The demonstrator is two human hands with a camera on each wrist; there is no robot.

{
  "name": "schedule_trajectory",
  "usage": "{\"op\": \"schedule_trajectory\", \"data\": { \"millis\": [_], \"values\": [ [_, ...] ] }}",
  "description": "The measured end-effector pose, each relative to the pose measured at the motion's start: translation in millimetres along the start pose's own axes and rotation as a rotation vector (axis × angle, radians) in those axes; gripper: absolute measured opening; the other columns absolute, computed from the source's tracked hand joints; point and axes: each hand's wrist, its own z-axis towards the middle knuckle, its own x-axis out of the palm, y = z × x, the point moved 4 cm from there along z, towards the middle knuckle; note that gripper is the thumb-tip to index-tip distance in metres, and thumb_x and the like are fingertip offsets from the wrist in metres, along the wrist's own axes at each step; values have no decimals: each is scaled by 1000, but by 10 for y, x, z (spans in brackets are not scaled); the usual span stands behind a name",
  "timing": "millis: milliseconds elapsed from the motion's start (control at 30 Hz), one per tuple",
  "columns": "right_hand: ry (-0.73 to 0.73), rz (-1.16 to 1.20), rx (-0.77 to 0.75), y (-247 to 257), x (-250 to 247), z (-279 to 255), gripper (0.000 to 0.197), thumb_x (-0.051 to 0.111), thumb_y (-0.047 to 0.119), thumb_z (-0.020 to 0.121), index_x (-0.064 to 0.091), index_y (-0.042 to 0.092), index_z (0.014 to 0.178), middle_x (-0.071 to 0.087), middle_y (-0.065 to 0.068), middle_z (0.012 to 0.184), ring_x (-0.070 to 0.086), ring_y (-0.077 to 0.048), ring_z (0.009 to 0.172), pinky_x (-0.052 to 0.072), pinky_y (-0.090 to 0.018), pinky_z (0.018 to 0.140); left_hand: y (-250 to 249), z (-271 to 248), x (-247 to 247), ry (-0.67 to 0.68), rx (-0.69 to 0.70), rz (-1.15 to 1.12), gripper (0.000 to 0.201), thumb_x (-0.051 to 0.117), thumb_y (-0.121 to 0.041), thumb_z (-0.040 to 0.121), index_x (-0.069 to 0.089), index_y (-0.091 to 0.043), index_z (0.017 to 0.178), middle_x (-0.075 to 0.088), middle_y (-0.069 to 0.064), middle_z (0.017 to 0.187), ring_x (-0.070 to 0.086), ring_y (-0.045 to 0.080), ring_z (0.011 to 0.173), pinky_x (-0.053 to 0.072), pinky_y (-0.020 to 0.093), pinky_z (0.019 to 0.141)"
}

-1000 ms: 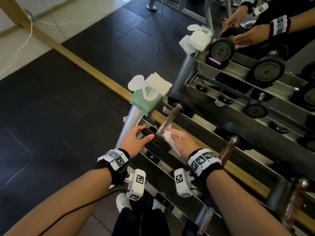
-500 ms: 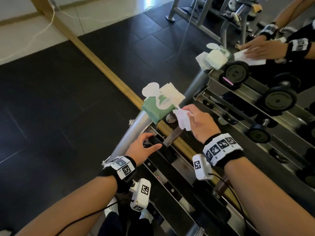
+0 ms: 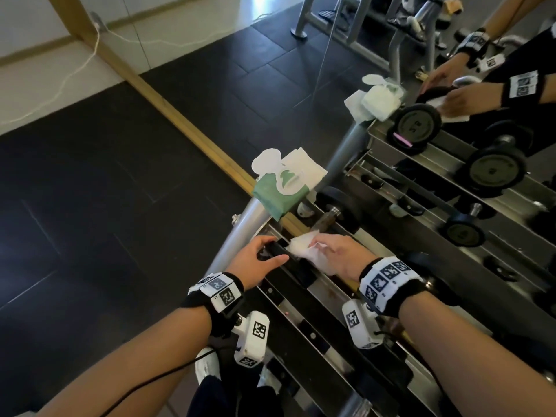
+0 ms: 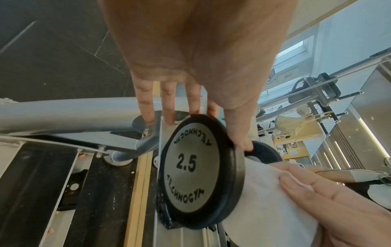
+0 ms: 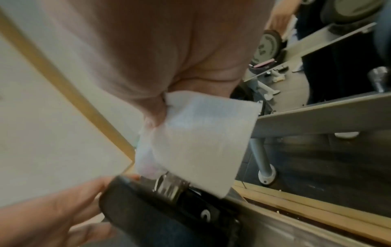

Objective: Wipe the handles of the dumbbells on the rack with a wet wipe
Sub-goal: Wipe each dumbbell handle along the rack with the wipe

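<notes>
Mirror-backed rack [image 3: 304, 299]: dumbbell [image 4: 203, 168] lies with its handle's long axis running from 7 to 1 o'clock, left hand [image 3: 255, 257] gripping the near plate, right hand [image 3: 340, 254] clutching the wipe [image 3: 304, 248] over the handle; open wipes pack [image 3: 279, 191] at 12 holds more sheets.

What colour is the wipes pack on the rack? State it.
Green, with a white flap lid; the wipes pack shows best in the head view.
</notes>
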Motion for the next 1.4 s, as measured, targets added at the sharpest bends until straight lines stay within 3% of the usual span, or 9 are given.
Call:
{"op": "schedule_trajectory", "data": {
  "millis": [100,233,500,667,767,1000,1133,1233,1400],
  "values": [
    [-73,93,-24,-40,-192,-139,18,40,23,105,54,23,116,65,-8,108,62,-20,96,49,-34,84,-194,-30,-66,-5,54,26,84,82,-50,73,40,-36,144,46,-12,147,45,7,129,38,21,99],
    [-173,69,-44,-88,-395,-343,3,43,34,102,42,31,102,60,3,85,59,-11,75,38,-24,60,-710,-81,-36,38,263,32,89,84,-48,70,36,-42,145,48,-19,145,42,2,133,32,30,112],
    [-434,198,-22,-36,-602,-621,14,55,35,97,42,31,97,62,-3,80,61,-21,74,51,-44,68,-1242,-24,179,211,357,83,48,80,-32,81,56,-35,123,73,-4,98,69,12,90,56,38,90],
    [-615,419,50,-40,-588,-621,24,68,26,89,47,30,101,67,4,86,64,-13,79,53,-29,72,-1299,116,64,351,409,173,15,70,-19,91,67,-28,102,70,6,100,65,26,95,55,37,89],
    [-688,548,86,37,-552,-549,30,71,15,86,50,29,103,69,6,88,63,-4,74,45,-12,65,-1258,234,-92,421,424,210,18,65,-17,93,68,-25,109,71,-6,94,65,14,85,55,28,81],
    [-854,706,174,161,-387,-338,28,70,8,87,53,22,105,70,2,91,65,-11,85,44,-18,70,-1213,475,-198,511,399,164,16,63,-28,95,62,-22,81,60,-8,72,55,10,69,46,28,71],
    [-936,811,240,95,-121,-305,29,71,2,85,58,10,110,72,-4,102,67,-18,97,53,-31,87,-1068,615,-214,396,384,270,9,50,-25,101,54,-17,104,61,4,92,59,24,88,48,40,84],
    [-912,790,304,39,163,-304,27,69,0,85,64,15,108,69,1,108,64,-12,104,51,-32,97,-1010,676,-290,336,388,256,37,47,-13,100,42,-31,132,67,7,98,65,28,92,51,38,84],
    [-812,869,333,-18,568,-259,27,69,7,88,69,25,108,69,10,110,63,-6,108,48,-26,99,-1072,819,-260,291,507,300,66,42,-2,100,31,-42,151,47,-7,146,44,5,127,24,9,102]
  ]
}}
